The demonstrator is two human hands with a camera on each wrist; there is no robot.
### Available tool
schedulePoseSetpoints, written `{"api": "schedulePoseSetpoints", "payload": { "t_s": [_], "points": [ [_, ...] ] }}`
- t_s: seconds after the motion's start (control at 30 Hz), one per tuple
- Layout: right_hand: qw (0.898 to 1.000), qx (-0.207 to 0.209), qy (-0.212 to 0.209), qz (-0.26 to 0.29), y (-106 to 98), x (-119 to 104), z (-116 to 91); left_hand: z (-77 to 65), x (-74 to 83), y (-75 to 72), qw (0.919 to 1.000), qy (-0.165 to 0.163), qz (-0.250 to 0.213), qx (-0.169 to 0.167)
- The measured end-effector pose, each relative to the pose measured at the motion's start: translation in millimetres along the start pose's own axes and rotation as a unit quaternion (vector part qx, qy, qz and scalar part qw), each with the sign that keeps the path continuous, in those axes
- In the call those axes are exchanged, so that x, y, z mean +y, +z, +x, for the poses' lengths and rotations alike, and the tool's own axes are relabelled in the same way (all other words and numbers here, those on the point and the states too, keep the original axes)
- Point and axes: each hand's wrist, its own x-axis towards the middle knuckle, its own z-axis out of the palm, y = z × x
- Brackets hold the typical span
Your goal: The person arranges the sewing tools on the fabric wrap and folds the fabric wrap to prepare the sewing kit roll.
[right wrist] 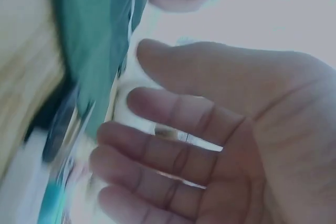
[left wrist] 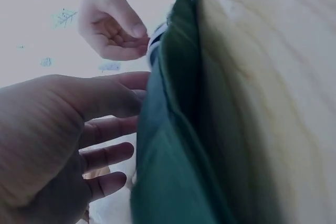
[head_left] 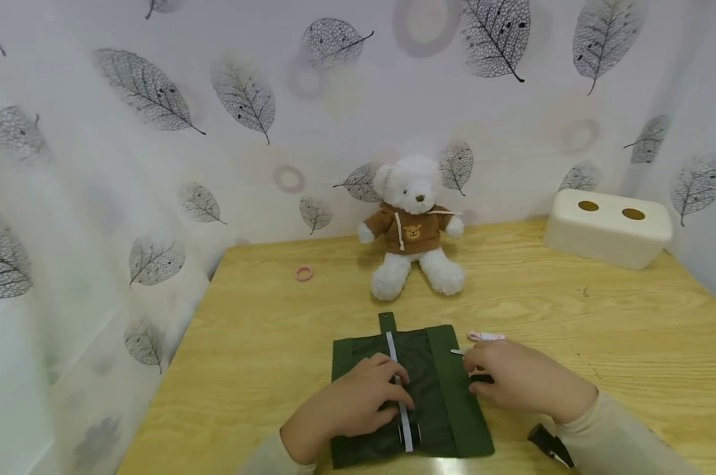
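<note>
A dark green fabric roll-up pouch (head_left: pixel 441 396) lies unrolled, with a snap tab at its far edge and a white elastic strip (head_left: pixel 391 346) across it. A small dark round item (head_left: pixel 416 433) sits under the strip near the front. My left hand (head_left: pixel 366 399) rests on the pouch, fingers spread and loosely bent over the strip. Beside the pouch's right edge, my right hand (head_left: pixel 521 376) hovers with relaxed fingers, and the right wrist view shows nothing gripped. Near its fingertips are a slim metal tip (head_left: pixel 457 351) and a black piece (head_left: pixel 481 378), partly hidden by the hand.
A white teddy bear (head_left: pixel 414 231) in a brown hoodie sits at the back. Around are a pink ring (head_left: pixel 303 274), a small pink-and-white bundle (head_left: pixel 485 336), a black item (head_left: pixel 549 445) by the right sleeve, and a cream box (head_left: pixel 607 227) with two holes.
</note>
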Motion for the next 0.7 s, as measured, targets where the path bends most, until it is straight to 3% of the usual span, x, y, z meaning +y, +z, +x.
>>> {"api": "schedulePoseSetpoints", "payload": {
  "t_s": [0.13,0.23,0.5,0.7],
  "points": [
    [0.998,-0.015,0.065,0.000,-4,14,-6,9.8,0.1,-1.6,0.9998,-0.001,0.001,-0.020],
    [0.996,-0.019,0.090,-0.019,-6,22,-10,12.5,-0.3,-4.5,0.9995,-0.007,-0.005,-0.030],
    [0.994,-0.027,0.105,-0.023,-8,34,-14,11.7,0.6,-7.4,0.9981,-0.010,-0.016,-0.058],
    [0.989,-0.056,0.135,0.001,-9,36,-19,13.7,1.8,-5.4,0.9971,-0.024,-0.014,-0.071]
  ]
}}
